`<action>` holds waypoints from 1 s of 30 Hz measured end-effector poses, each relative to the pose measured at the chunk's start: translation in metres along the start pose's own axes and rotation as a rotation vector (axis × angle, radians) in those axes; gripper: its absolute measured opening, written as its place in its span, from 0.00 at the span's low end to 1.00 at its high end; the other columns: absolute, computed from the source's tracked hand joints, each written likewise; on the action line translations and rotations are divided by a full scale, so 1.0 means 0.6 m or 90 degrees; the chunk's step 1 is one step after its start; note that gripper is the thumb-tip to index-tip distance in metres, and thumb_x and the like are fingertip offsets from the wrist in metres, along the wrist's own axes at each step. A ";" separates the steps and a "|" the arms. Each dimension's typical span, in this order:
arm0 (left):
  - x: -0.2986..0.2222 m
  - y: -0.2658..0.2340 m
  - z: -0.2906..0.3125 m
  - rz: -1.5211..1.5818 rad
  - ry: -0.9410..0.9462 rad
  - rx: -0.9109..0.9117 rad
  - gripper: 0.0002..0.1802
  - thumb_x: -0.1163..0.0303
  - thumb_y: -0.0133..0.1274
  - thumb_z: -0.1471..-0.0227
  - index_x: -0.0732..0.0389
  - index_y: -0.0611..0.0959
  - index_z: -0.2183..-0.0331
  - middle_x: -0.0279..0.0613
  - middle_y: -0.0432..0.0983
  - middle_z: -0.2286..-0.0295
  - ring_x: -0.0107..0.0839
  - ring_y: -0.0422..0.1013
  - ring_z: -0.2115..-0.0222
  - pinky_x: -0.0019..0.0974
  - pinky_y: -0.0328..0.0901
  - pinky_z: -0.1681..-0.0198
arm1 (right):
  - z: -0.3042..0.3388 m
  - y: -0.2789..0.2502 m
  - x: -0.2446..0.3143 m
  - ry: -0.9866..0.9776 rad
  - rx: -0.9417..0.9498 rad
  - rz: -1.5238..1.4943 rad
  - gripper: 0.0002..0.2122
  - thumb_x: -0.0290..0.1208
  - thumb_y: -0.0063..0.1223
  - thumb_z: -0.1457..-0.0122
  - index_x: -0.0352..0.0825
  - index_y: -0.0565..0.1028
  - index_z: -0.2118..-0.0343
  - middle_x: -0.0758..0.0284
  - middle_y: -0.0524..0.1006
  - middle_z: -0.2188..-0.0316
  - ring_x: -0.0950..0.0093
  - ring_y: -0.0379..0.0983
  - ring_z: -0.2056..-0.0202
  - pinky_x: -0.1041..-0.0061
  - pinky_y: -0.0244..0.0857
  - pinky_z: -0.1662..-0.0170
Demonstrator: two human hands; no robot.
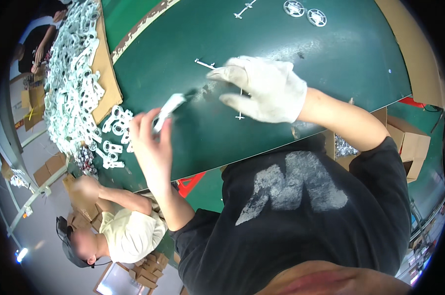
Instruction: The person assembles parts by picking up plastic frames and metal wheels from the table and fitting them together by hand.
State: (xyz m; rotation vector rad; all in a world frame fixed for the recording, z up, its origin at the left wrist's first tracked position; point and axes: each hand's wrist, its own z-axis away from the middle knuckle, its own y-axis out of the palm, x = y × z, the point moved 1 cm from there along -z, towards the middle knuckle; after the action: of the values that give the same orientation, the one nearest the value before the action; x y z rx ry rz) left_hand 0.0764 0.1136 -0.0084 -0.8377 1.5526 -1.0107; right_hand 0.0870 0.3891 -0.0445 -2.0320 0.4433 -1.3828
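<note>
My bare left hand (pixel 152 142) pinches a white elongated plastic part (pixel 173 103) above the green table, its far end tipped up to the right and slightly blurred. Fingers and thumb spread apart, my white-gloved right hand (pixel 269 88) hovers over the table with nothing visibly held. A thin white plastic stick (pixel 203 63) lies just beyond its fingertips. Another thin white stick (pixel 240 117) shows partly under that hand, its upper portion covered by the glove. Several loose white ring-ended plastic parts (pixel 115 123) lie left of my left hand.
A large heap of white plastic parts (pixel 72 73) borders a cardboard strip (pixel 107 83). Two round spoked white pieces (pixel 294 8) and a small stick (pixel 244 10) lie at the far side. Cardboard boxes (pixel 412 142) stand right. A co-worker (pixel 129 231) works at lower left.
</note>
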 end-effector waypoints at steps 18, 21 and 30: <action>-0.201 0.231 -0.371 0.048 0.607 -0.004 0.15 0.69 0.65 0.48 0.57 0.85 0.57 0.39 0.79 0.56 0.40 0.77 0.56 0.38 0.70 0.52 | -0.055 -0.086 -0.178 0.179 -0.324 0.212 0.13 0.36 0.47 0.34 0.34 0.77 0.55 0.53 0.78 0.59 0.55 0.76 0.57 0.61 0.70 0.52; -0.195 0.227 -0.371 0.119 0.534 0.054 0.10 0.63 0.66 0.50 0.56 0.87 0.66 0.35 0.82 0.64 0.40 0.76 0.61 0.38 0.68 0.53 | -0.047 -0.068 -0.177 0.156 -0.324 0.177 0.13 0.40 0.46 0.34 0.37 0.78 0.56 0.56 0.79 0.61 0.57 0.78 0.61 0.60 0.73 0.59; -0.140 0.200 -0.305 0.059 0.354 -0.032 0.14 0.65 0.66 0.54 0.57 0.83 0.64 0.35 0.80 0.66 0.32 0.77 0.65 0.37 0.71 0.61 | -0.055 -0.089 -0.117 0.296 -0.146 0.214 0.14 0.42 0.45 0.35 0.40 0.78 0.56 0.59 0.81 0.60 0.57 0.80 0.60 0.58 0.74 0.58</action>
State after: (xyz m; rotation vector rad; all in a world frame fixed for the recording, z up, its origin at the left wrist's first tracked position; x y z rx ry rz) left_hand -0.0872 0.2695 -0.0697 -0.5310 2.0704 -1.2031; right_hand 0.0253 0.4600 -0.0503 -1.6857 1.1342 -1.6377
